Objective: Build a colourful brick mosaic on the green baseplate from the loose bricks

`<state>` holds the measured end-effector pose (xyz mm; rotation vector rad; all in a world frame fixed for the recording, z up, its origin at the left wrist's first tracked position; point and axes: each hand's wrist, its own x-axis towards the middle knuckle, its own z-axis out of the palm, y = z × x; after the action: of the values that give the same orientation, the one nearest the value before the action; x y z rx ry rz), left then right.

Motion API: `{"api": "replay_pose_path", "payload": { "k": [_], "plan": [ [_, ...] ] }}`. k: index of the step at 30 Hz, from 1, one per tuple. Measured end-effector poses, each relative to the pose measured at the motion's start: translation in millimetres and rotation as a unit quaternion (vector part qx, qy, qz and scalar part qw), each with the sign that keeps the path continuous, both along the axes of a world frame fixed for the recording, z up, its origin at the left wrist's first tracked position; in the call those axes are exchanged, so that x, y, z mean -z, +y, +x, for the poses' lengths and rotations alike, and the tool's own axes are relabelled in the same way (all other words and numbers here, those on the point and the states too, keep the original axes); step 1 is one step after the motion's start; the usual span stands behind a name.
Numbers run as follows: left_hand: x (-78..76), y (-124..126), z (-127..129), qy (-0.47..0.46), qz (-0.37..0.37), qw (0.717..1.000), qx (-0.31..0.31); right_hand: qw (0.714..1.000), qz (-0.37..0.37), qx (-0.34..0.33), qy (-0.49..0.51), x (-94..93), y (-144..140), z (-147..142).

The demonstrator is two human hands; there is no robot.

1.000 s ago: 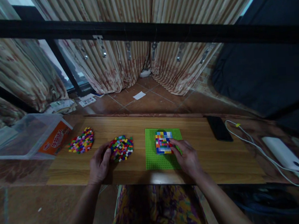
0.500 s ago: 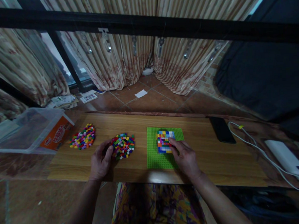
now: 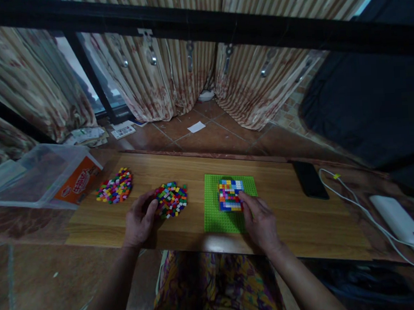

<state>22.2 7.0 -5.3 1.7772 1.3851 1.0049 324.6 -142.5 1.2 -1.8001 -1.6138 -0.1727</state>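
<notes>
Since the preceding frame, the right hand [image 3: 261,221] is shifting slightly toward the right edge of the brick block [image 3: 229,198], while the left hand [image 3: 139,221] is keeping its place at the round pile of loose bricks [image 3: 173,200]. The hands are resting well apart; whether either is gripping anything, one cannot tell. The block is lying on the green baseplate [image 3: 212,221], upon the table [image 3: 304,228]. Individual bricks are probably behaving as light, stiff, smooth pieces, best pinched by opposite sides. Showing: one block, one baseplate, two piles including a farther pile [image 3: 116,187] (pieces uncountable), one phone [image 3: 310,180].
</notes>
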Motion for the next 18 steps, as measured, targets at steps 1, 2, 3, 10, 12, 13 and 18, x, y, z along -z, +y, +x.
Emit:
{"api": "replay_pose_path", "payload": {
  "k": [1, 2, 3, 10, 12, 13, 18],
  "plan": [
    [0.3, 0, 0, 0.003, -0.001, 1.0, -0.001, 1.0, -0.003, -0.005, -0.003, 1.7, 0, 0],
    [0.7, 0, 0, 0.004, -0.002, 1.0, -0.002, 1.0, -0.006, -0.009, -0.008, 3.4, -1, 0],
    [1.2, 0, -1, 0.004, -0.001, 1.0, -0.002, 1.0, -0.009, -0.011, -0.013, 5.0, -1, -1],
    [6.3, 3, -3, 0.006, 0.01, 1.0, 0.009, 0.991, -0.06, 0.003, -0.118, 1.1, -5, -6],
    [7.1, 3, -3, 0.002, 0.01, 1.0, 0.007, 0.986, -0.078, 0.003, -0.148, -3.1, -6, -8],
    [7.4, 3, -3, 0.0, 0.01, 1.0, 0.006, 0.984, -0.086, 0.004, -0.159, -4.8, -6, -9],
    [7.9, 2, -4, 0.0, 0.01, 1.0, 0.007, 0.979, -0.111, -0.007, -0.173, -6.7, -10, -15]
  ]
}}
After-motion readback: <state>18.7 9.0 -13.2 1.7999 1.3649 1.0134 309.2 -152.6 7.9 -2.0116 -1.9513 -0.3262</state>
